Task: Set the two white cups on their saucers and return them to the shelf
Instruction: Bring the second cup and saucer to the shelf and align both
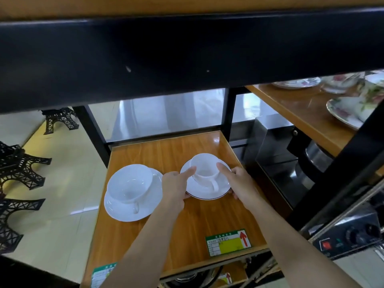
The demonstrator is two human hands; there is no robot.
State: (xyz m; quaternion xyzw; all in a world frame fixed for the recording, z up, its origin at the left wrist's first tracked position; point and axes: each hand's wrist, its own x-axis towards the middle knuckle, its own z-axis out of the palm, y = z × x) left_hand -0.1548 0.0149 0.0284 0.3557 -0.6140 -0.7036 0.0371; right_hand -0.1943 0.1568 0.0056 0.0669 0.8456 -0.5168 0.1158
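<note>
On the wooden shelf (187,221), both hands work at the right-hand cup and saucer. The left hand (175,187) grips the left edge of the right saucer (204,192), thumb under the rim, index finger stretched out and touching the side of the right cup (204,169). The right hand (242,183) holds the saucer's right edge the same way, index finger against the cup's opposite side. The cup sits upright on its saucer, handle toward the person; whether the saucer is resting on the shelf or just lifted cannot be told. Just beside it, to the left and untouched, the left cup (129,183) stands on the left saucer (133,206), handle also toward the person. A green and yellow label (227,242) is stuck near the shelf's front edge. Black tower models (19,169) stand off to the left; floral dishes (345,109) occupy a higher shelf at right.
</note>
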